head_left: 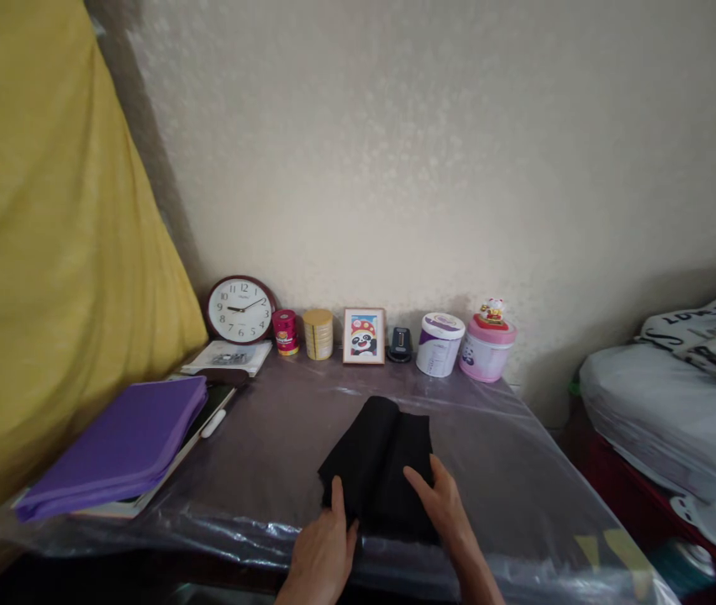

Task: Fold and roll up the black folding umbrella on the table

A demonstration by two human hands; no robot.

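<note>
- The black cloth lies in the lower middle of the frame, near the front edge of the plastic-covered desk, tilted a little within the picture.
- The left hand, at bottom centre, seems to grasp the cloth's lower left edge, one finger lying along its upper side; the fingers beneath are hidden.
- The right hand, just right of it, grasps the right edge, thumb on top and the rest at or beyond the side.
- What looks done: the cloth is gathered into a compact, layered shape rather than spread wide, and both hands are on it.
- What looks undone: the layers do not form one flat, even stack. A rounded ridge runs down the middle, and a flatter panel sits to its right with its far corner sticking out.
- I judge the handling to be midway, since neither side is released; the dark fabric hides how many layers there are, so the exact stage cannot be told.
- The purple folder at lower left, and the clock, framed picture and pink tub across the middle of the frame, stand apart from the hands.
</note>
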